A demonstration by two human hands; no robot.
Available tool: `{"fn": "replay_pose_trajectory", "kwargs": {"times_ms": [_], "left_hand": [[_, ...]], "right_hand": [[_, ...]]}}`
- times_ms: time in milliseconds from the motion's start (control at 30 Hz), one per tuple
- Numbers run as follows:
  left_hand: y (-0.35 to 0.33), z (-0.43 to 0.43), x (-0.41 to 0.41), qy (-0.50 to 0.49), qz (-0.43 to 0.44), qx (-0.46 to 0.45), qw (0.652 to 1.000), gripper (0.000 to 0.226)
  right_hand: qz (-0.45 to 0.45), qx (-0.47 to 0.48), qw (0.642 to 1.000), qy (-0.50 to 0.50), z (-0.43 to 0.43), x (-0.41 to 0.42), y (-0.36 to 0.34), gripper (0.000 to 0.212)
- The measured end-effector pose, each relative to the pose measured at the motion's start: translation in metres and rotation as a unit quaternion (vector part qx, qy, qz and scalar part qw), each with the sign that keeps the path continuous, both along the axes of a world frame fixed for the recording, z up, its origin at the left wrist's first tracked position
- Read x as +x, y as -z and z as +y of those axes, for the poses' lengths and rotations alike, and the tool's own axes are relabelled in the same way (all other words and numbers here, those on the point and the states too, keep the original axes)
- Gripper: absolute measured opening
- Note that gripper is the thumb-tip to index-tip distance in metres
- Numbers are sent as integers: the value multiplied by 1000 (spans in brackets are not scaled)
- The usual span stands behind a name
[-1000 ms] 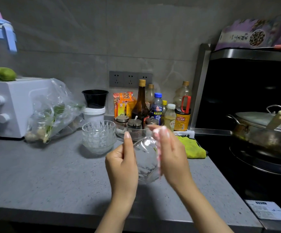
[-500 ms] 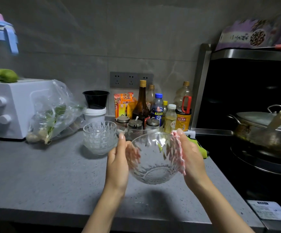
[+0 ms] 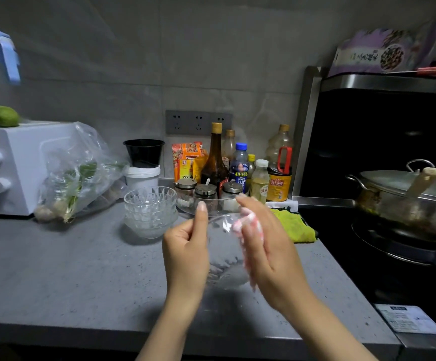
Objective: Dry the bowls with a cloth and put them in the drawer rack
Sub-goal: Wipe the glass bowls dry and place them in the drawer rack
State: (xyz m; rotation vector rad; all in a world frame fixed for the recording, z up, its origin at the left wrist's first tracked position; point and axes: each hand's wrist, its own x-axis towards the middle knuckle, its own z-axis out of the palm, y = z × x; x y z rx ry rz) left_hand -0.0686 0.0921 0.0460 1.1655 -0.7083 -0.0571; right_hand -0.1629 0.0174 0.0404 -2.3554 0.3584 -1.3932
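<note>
left hand [image 3: 185, 246] grips tilted clear cut-glass bowl [image 3: 224, 269] to steady it | right hand [image 3: 269, 248], held flat, presses pink-white cloth [image 3: 246, 222] between palm and bowl wall to dry

The bowl [image 3: 224, 259] nearest the camera is showing as clear glass with faint cut ribs near its base. The cloth [image 3: 248, 227] against it is showing pink and white, its pattern blurred. The stack of bowls [image 3: 149, 212] is glinting clear with a faceted cut. The table [image 3: 68, 269] is showing grey with fine dark speckles. A yellow-green rag [image 3: 295, 226] is lying further back, and a black cup [image 3: 144, 152] is sitting on a white tub [image 3: 142, 178].
</note>
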Motion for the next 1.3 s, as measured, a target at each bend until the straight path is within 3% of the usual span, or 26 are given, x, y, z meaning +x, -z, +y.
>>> {"fn": "replay_pose_trajectory", "kwargs": {"times_ms": [133,200,233,300,367,433,533,600,633,700,767,867,967,1067,1133,1233,1300], "left_hand": [[9,-10,-9,-15,50,-15,999,56],[9,-12,-17,-3,64,-28,998,50],[8,-10,-19,-14,63,-32,997,51],[4,-6,-23,-34,68,-35,996,54],[0,-1,-25,-37,80,-46,995,55],[-1,0,-25,-48,79,-47,995,55],[1,-4,-21,-63,62,-52,995,55],[6,-9,-20,-71,47,-38,996,54],[9,-9,-20,-67,47,-36,996,54],[11,-6,-21,-61,47,-33,996,60],[7,0,-23,-48,66,-46,996,57],[6,6,-21,-20,130,-83,988,51],[15,3,-13,26,177,-126,976,57],[20,1,-11,48,201,-139,968,57],[22,-1,-10,64,201,-126,969,53],[21,1,-7,75,139,-54,986,49],[13,7,-6,70,65,-21,995,59]], "right_hand": [[51,-166,981,88,22,9,9,51],[40,-206,973,99,20,9,4,50],[20,-177,980,94,17,8,-3,47],[-20,-1,1000,21,5,5,-12,42],[-50,210,971,-102,-6,3,-15,43],[-71,245,960,-120,-3,2,-12,48],[-30,34,999,3,18,6,-7,45],[12,-121,989,82,22,11,-1,46],[15,-148,984,94,20,13,-1,46],[-11,-88,994,68,13,14,-5,43],[-49,63,997,-12,3,13,-8,44],[-46,315,940,-119,-6,10,-17,54],[-55,456,877,-143,-9,5,-16,33],[-68,468,874,-114,-7,-1,-18,38],[-80,452,886,-67,-7,-4,-23,59],[-80,380,921,-37,-9,-12,-31,61],[-62,316,945,-48,-9,-18,-36,63]]}}
